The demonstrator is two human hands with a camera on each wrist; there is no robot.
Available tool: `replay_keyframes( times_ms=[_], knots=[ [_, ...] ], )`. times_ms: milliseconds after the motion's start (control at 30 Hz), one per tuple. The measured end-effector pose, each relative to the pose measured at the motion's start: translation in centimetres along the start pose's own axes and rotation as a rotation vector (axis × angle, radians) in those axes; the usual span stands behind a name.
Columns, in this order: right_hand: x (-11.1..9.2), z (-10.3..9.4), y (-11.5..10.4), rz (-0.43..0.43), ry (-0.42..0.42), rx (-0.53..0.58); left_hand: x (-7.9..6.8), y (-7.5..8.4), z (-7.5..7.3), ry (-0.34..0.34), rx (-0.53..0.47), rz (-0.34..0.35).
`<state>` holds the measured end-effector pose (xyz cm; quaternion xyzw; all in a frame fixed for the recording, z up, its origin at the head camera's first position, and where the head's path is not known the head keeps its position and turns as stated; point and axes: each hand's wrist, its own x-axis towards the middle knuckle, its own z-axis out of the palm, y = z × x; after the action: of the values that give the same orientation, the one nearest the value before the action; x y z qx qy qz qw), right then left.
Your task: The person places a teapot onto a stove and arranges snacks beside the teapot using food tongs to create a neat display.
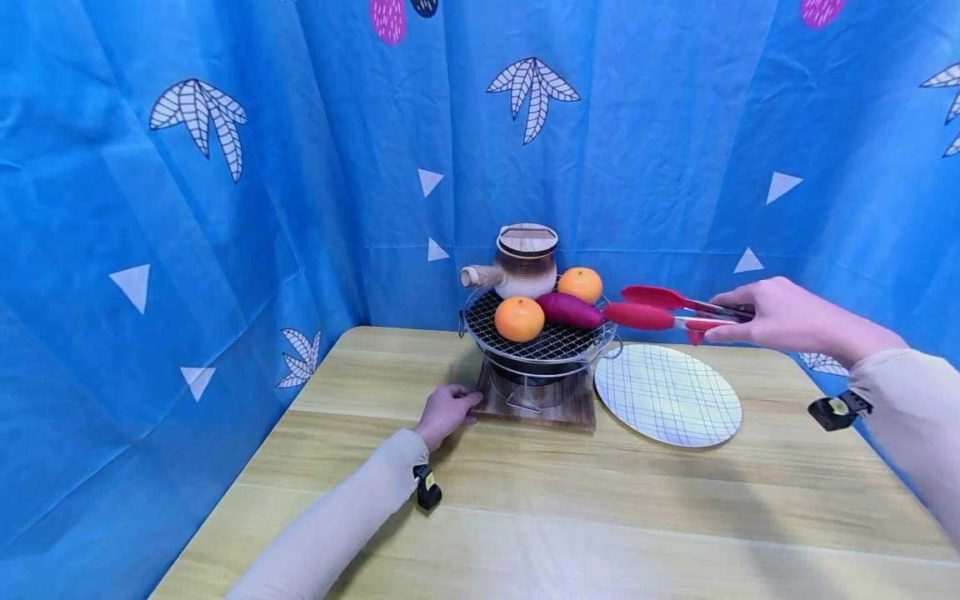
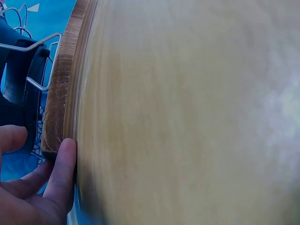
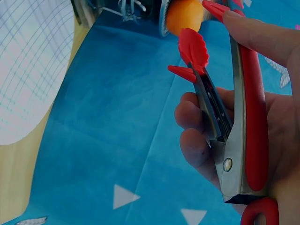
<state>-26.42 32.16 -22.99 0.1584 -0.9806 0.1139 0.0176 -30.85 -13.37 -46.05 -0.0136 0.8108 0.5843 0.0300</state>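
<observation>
My left hand (image 1: 448, 410) holds the left corner of the dark wooden board (image 1: 491, 404) under a small grill. In the left wrist view its fingers (image 2: 64, 161) lie against the board's corner, with the thumb above. My right hand (image 1: 787, 315) grips metal tongs (image 1: 648, 317) with red tips and red handle covers. The tong jaws are spread apart at the grill's right side, the lower one right at the end of a purple sweet potato (image 1: 570, 310). That sweet potato lies on the wire grate (image 1: 558, 343) between two oranges, one in front (image 1: 519, 319) and another behind (image 1: 580, 285).
A brown and cream pot (image 1: 527, 271) with a wooden lid and side handle stands at the back of the grate. Right of the grill lies a white checked plate (image 1: 667, 396) on the wooden table (image 1: 540, 508). Blue curtain (image 1: 652, 125) hangs behind and at the left.
</observation>
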Motion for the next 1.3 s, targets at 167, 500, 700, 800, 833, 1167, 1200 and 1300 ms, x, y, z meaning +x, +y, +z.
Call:
replay_keyframes(
  times_ms=[167,500,700,800,833,1167,1200,1300],
  knots=[
    [-0.8,0.4,1.6,0.032,0.002,0.011,0.0,-0.1,0.0,0.006,0.001,-0.003],
    [-2.3,1.3,4.7,0.086,0.025,-0.010,0.1,-0.2,0.1,0.004,0.014,-0.005],
    [-3.0,1.9,6.0,0.098,0.064,-0.008,0.1,-0.1,0.1,0.007,0.015,-0.004],
    [-3.4,2.3,6.7,0.103,0.069,-0.014,0.0,-0.1,0.1,0.009,0.022,0.000],
    [-3.5,2.5,6.9,0.104,0.072,-0.019,-0.1,-0.1,0.1,0.010,0.025,0.002],
    [-4.3,3.7,8.8,0.125,0.064,-0.046,-0.2,0.0,0.1,0.013,0.012,0.001],
    [-4.3,3.7,9.0,0.128,0.060,-0.046,-0.2,0.0,0.1,0.013,0.013,0.001],
    [-4.5,4.0,9.5,0.132,0.043,-0.044,-0.2,0.0,0.2,0.013,0.006,0.000]
  ],
)
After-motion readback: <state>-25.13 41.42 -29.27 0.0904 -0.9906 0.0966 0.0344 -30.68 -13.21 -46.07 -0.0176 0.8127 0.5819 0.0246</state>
